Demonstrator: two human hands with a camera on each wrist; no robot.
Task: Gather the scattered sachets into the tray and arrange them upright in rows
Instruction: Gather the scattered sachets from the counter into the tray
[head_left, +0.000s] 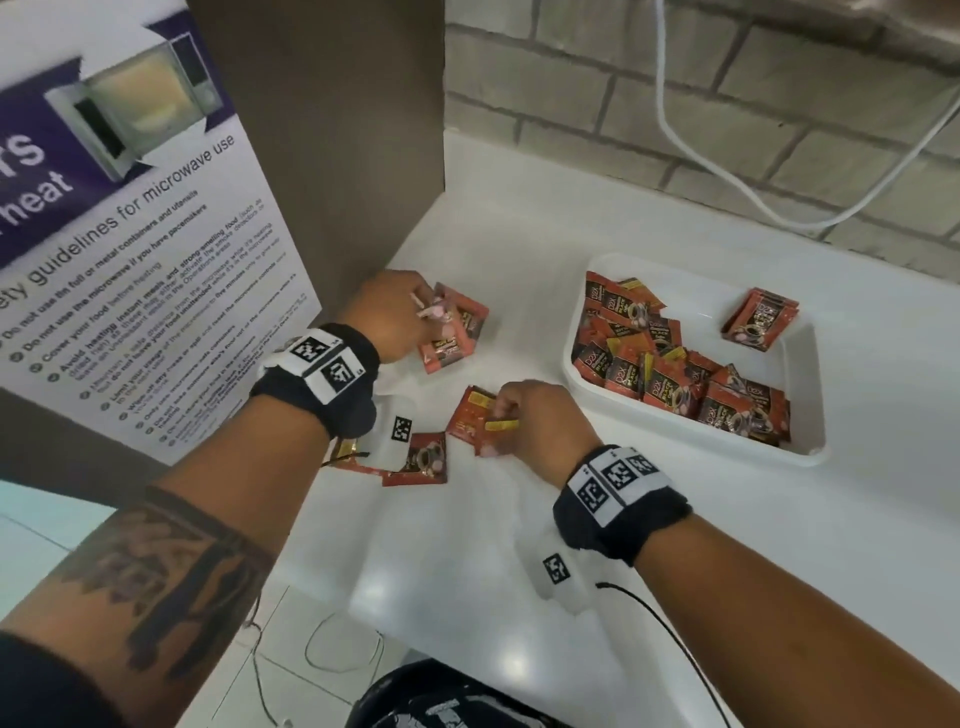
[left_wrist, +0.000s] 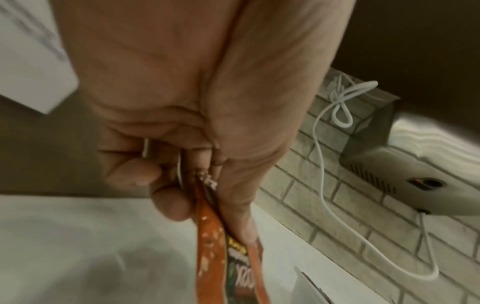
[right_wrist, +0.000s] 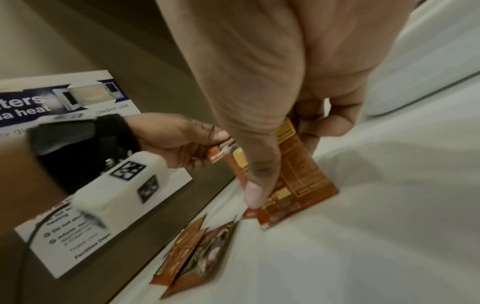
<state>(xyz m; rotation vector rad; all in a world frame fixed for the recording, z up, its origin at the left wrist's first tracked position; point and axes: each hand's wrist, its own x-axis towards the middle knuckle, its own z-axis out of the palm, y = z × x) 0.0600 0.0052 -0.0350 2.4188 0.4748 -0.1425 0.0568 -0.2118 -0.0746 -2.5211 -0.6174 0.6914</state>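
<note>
Red coffee sachets lie scattered on a white counter. My left hand (head_left: 410, 317) grips a small bundle of sachets (head_left: 457, 332) near the brown panel; in the left wrist view thumb and fingers pinch the bundle (left_wrist: 223, 246) edge-on. My right hand (head_left: 511, 415) pinches a sachet (head_left: 470, 418) against the counter, and its thumb presses the sachet's printed back (right_wrist: 293, 170) in the right wrist view. Two more sachets (head_left: 418, 460) lie flat below my left wrist. The white tray (head_left: 800, 447) on the right holds several sachets, a leaning row along the front and a small stack (head_left: 761, 319) at the back.
A brown panel (head_left: 337, 130) with a microwave guidelines poster (head_left: 130, 291) stands at the left. A brick wall (head_left: 727, 104) with a hanging white cable (head_left: 727, 171) runs behind the counter. A dark object (head_left: 441, 701) sits below the counter's front edge.
</note>
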